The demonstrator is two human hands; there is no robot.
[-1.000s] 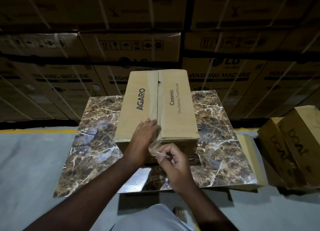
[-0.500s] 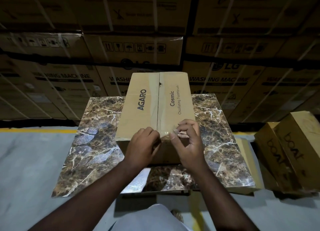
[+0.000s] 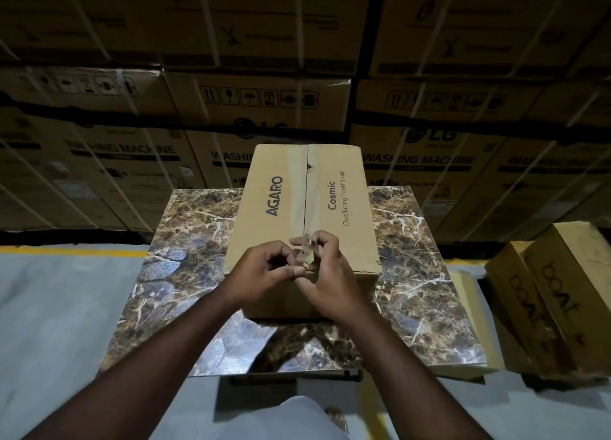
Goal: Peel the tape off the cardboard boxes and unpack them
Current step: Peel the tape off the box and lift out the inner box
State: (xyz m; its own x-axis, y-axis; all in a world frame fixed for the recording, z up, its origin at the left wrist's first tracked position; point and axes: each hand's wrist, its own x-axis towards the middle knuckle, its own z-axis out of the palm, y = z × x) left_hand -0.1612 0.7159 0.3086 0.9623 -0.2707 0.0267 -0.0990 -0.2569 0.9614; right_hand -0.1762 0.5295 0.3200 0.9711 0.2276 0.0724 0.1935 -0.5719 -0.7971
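Stacked cartons behind; on the marble table (image 3: 198,274), right hand (image 3: 325,274) pinches tape (image 3: 305,241) off the box (image 3: 297,201), left hand (image 3: 264,271) curled empty; a sharp tug may snap it.

Box (image 3: 297,201) reads "AGARO Cosmic Oscillating Toothbrush"; side cartons (image 3: 558,294) "boAt".

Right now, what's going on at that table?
A person is working the clear tape off a sealed cardboard box that sits on a marble-patterned table. The right hand pinches the lifted end of the tape at the near edge of the lid; the left hand is curled beside it at the same edge. Most of the strip is stuck along the centre seam, and the flaps are closed. Nothing is unpacked yet.
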